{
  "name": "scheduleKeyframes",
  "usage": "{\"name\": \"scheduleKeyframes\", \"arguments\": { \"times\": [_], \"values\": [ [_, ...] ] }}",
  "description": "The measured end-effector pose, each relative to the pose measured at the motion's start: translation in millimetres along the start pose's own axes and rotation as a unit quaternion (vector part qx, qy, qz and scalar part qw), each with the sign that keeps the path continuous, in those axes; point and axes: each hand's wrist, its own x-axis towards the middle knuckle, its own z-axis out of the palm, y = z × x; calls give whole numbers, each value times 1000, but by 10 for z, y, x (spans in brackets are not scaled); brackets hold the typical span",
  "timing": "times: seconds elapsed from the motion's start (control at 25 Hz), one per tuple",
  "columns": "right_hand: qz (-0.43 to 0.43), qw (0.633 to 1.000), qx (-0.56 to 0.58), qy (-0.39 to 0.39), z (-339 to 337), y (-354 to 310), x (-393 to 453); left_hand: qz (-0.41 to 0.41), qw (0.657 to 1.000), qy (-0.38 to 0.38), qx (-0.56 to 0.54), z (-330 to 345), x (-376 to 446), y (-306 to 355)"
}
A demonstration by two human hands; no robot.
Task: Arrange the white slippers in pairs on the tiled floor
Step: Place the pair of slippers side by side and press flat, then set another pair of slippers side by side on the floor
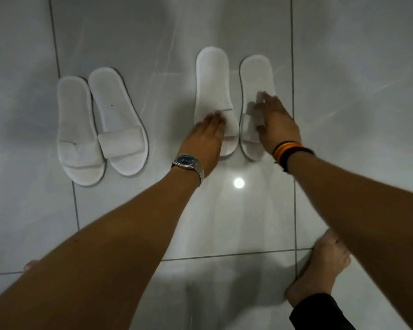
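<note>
Two pairs of white slippers lie on the grey tiled floor (236, 222). The left pair is a slipper (75, 125) beside a second slipper (116, 115), their sides touching. The right pair is a slipper (212, 84) and a slipper (256, 77), side by side with a narrow gap. My left hand (204, 138), with a wristwatch, lies flat on the toe strap of the near-left slipper of the right pair. My right hand (275, 123), with striped wristbands, rests fingers spread on the strap of the far-right slipper. Neither hand grips.
A bare foot (320, 265) stands on the floor at the lower right, under my right forearm. Toes of another foot (30, 265) show at the lower left. A bright lamp reflection (239, 182) shines on the tile between my wrists.
</note>
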Motion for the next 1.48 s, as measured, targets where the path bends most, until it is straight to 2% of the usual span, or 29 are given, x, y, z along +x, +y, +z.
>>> {"name": "scheduleKeyframes", "arguments": {
  "times": [0.08, 0.12, 0.2, 0.28, 0.52, 0.64, 0.76, 1.0, 1.08, 1.2, 1.36, 1.48],
  "values": [
    [99, 990, 80, 66, 101, -187, -133, -14, 1000, -23, 12, -56, 146, -75],
    [122, 986, 98, 64, 190, -266, -235, -17, 999, -48, 14, -63, 216, -111],
    [124, 988, 94, 21, 365, -300, -417, -14, 996, -91, 11, -56, 358, -111],
    [119, 989, 92, 10, 371, -139, -411, -4, 995, -98, 8, -21, 483, -6],
    [97, 994, 40, -24, 15, 449, -112, 6, 997, -80, -5, 83, 746, 406],
    [107, 992, 69, 16, -68, 307, -170, -4, 999, -49, -16, -23, 636, 430],
    [89, 988, 113, 53, 23, -267, -387, -43, 999, -11, -11, -232, 241, 95],
    [-104, 989, 78, -66, 747, -1903, -617, -176, 984, 2, -9, -372, -973, -1389],
    [-151, 980, 40, -121, 1093, -2349, -621, -219, 975, -22, -36, -280, -1360, -1843],
    [-155, 973, -21, -170, 1549, -2849, -632, -225, 967, -76, -95, -112, -1781, -2276],
    [-138, 978, -5, -154, 1944, -3517, -664, -235, 963, -40, -130, -75, -2028, -2893],
    [-129, 980, 34, -150, 2136, -4070, -645, -240, 963, -48, -112, -217, -2112, -3492]
  ]
}}
